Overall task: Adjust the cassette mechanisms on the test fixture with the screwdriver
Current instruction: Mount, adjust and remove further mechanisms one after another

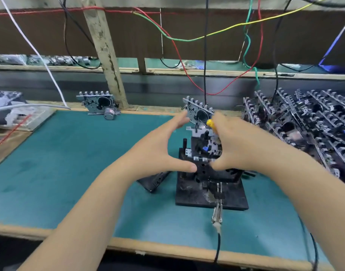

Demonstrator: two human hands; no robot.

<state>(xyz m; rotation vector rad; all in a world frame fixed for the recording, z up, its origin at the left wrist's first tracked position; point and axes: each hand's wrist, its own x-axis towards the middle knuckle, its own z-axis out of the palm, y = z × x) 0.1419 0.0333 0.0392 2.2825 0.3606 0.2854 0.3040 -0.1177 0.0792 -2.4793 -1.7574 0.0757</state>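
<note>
The left hand [160, 151] is spread wide, with straight fingers and the thumb stuck out. Its fingertips reach up to the edge of the cassette mechanism [200, 114], and its thumb tip comes in low by the front of the test fixture [208, 184]. It does not curl round anything.

The right hand [244, 145] is curled. It holds the yellow screwdriver [211, 124]; only a bit of the yellow handle peeks out at the top of the hand, and the tip is hidden, so I cannot tell if it is on a screw.

Between the two hands stands the black test fixture on the green surface [70, 163]. Shiny metal parts sit on top of it, and one cassette mechanism leans up at the back of it. A clip with a black wire [217, 218] lies at the front of the fixture.

Farther out, one lone mechanism [98, 104] stands at the back left of the surface. On the right a big pile of mechanisms [304, 124] lies in a heap. Colored wires [177, 39] hang overhead.

I think the job is in the middle. One piece is on the fixture now, and it looks like the hands are seating or steadying it. The big pile is probably what is left, and the lone one may be done, but I cannot be sure.
</note>
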